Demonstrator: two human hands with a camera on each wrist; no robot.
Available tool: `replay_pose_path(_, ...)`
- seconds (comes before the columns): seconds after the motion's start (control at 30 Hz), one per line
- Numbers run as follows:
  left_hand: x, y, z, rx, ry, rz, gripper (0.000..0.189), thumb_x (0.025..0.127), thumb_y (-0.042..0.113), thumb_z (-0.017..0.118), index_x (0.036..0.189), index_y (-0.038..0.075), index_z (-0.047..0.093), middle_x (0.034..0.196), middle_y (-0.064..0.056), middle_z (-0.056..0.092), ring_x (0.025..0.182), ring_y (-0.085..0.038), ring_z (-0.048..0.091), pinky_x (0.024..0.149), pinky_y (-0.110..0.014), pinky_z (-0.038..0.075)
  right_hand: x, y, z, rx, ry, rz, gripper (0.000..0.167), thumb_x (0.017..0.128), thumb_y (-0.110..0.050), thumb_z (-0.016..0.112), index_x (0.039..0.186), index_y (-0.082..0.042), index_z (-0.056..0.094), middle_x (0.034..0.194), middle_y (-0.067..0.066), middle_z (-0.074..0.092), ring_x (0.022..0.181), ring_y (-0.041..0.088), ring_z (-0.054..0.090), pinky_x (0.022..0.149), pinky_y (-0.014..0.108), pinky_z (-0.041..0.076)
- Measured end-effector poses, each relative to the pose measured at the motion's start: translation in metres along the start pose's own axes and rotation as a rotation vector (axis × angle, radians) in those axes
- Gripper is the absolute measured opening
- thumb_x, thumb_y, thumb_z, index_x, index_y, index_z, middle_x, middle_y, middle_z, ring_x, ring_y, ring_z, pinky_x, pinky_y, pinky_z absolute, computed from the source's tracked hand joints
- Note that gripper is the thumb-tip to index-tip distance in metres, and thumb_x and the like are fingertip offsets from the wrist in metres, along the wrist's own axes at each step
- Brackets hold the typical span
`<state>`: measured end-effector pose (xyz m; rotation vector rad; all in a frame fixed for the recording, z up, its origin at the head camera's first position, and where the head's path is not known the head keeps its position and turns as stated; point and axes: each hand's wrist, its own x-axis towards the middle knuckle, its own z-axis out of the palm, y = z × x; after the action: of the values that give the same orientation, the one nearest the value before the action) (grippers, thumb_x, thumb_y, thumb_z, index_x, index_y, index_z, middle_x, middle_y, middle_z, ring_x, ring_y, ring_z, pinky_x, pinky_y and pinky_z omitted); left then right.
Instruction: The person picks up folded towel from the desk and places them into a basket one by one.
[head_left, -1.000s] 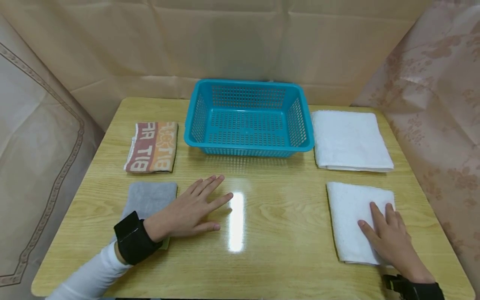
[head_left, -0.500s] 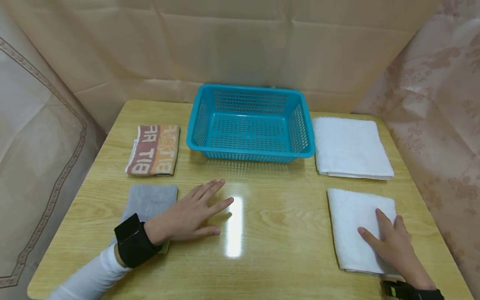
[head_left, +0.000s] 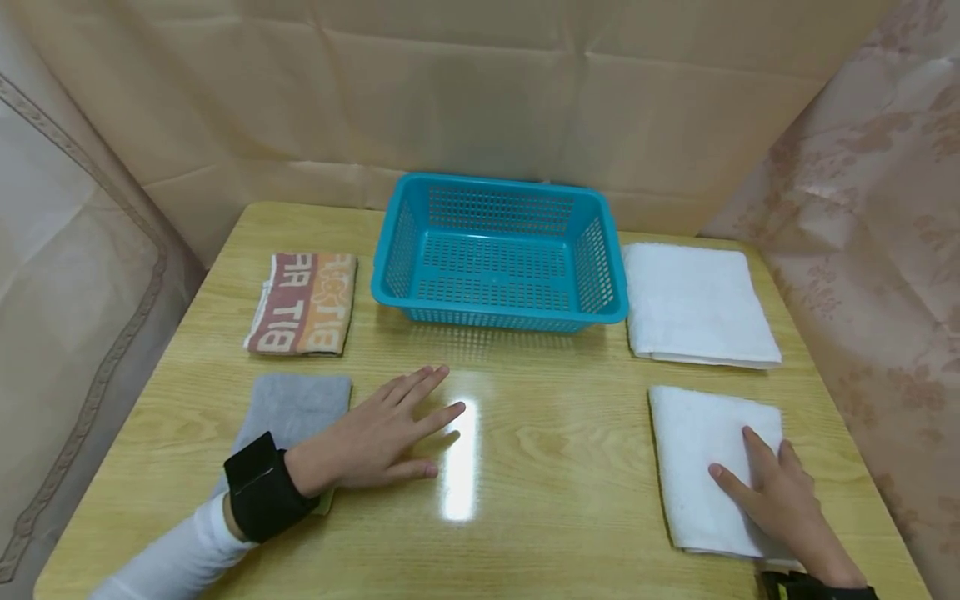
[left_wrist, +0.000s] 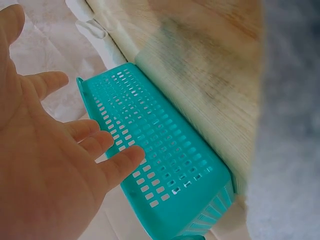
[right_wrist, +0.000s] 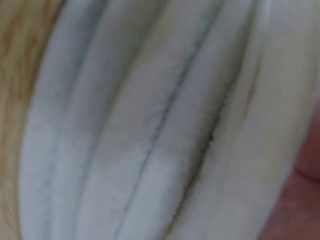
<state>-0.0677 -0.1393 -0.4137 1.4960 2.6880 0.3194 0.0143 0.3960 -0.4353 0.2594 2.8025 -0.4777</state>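
My left hand [head_left: 375, 435] is held palm down over the table with its fingers spread and nothing in it. Beneath that wrist lies a folded grey towel [head_left: 296, 402]. In the left wrist view the hand [left_wrist: 47, 160] is seen from the palm, the basket [left_wrist: 165, 132] beyond it. My right hand [head_left: 787, 493] rests on the near folded white towel [head_left: 693, 475], thumb and fingers apart on its top. Close up in the right wrist view, the towel's stacked layers [right_wrist: 130, 130] fill most of the picture, with a bit of the hand [right_wrist: 305, 200] at the right edge.
A blue-green plastic basket [head_left: 495, 318] with nothing in it stands at the back middle of the table [head_left: 555, 533]. Left of it lies a folded brown and orange towel [head_left: 307, 304] with letters. Another folded white towel [head_left: 697, 304] sits to its right. A beige cloth [head_left: 480, 100] hangs behind.
The head view has tilted up slightly, so everything sits lower in it. My right hand's fingers have drawn a little closer and bent slightly on the white towel. My left hand stays over the table.
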Motion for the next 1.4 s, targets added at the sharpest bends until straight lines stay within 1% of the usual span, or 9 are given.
replay_pose_path(0.2,-0.002,-0.001,0.0,0.009,0.002,0.012,0.074,0.098,0.056,0.053,0.159,0.023,0.028,0.164,-0.022,0.01,0.15,-0.036,0.016,0.115,-0.053,0.026,-0.001,-0.005,0.002,0.017,-0.035,0.021,0.096,0.098,-0.055,0.052,0.15,0.015,0.014,0.14,0.057,0.004,0.127,0.076,0.004,0.093,0.083,0.017)
replay_pose_path(0.53,-0.003,-0.001,0.0,0.001,0.011,0.01,0.074,0.097,0.055,0.055,0.158,0.021,0.03,0.163,-0.024,0.013,0.149,-0.037,0.018,0.114,-0.054,0.027,-0.001,-0.018,0.003,-0.004,-0.045,0.0,0.097,0.096,-0.056,0.056,0.149,0.016,0.018,0.139,0.059,0.006,0.122,0.079,0.012,0.091,0.083,0.022)
replay_pose_path(0.73,-0.003,-0.002,0.001,0.0,0.021,0.006,0.075,0.096,0.055,0.057,0.158,0.022,0.031,0.163,-0.024,0.014,0.149,-0.036,0.018,0.114,-0.054,0.028,0.0,-0.023,0.003,-0.032,-0.074,0.01,0.099,0.096,-0.059,0.053,0.149,0.015,0.015,0.138,0.06,0.003,0.119,0.081,0.012,0.09,0.083,0.024)
replay_pose_path(1.0,-0.004,-0.001,0.0,-0.005,0.025,0.001,0.074,0.097,0.055,0.055,0.158,0.022,0.031,0.164,-0.022,0.011,0.15,-0.036,0.017,0.115,-0.054,0.027,-0.001,-0.027,0.002,-0.043,-0.086,0.007,0.099,0.096,-0.06,0.052,0.149,0.015,0.016,0.137,0.06,0.003,0.118,0.082,0.012,0.089,0.083,0.024)
replay_pose_path(1.23,-0.006,-0.001,0.0,-0.004,0.065,0.016,0.074,0.094,0.052,0.061,0.155,0.018,0.037,0.162,-0.025,0.016,0.148,-0.038,0.022,0.112,-0.055,0.029,-0.001,-0.031,0.001,-0.041,-0.099,0.016,0.101,0.095,-0.062,0.053,0.149,0.015,0.017,0.139,0.059,0.005,0.12,0.08,0.011,0.091,0.083,0.023)
replay_pose_path(1.4,-0.007,-0.001,0.0,0.003,0.076,0.018,0.075,0.093,0.051,0.063,0.155,0.018,0.037,0.162,-0.025,0.016,0.147,-0.039,0.022,0.112,-0.055,0.03,-0.001,-0.033,0.002,-0.044,-0.082,-0.016,0.098,0.096,-0.059,0.055,0.148,0.016,0.02,0.139,0.059,0.007,0.122,0.079,0.012,0.092,0.082,0.022)
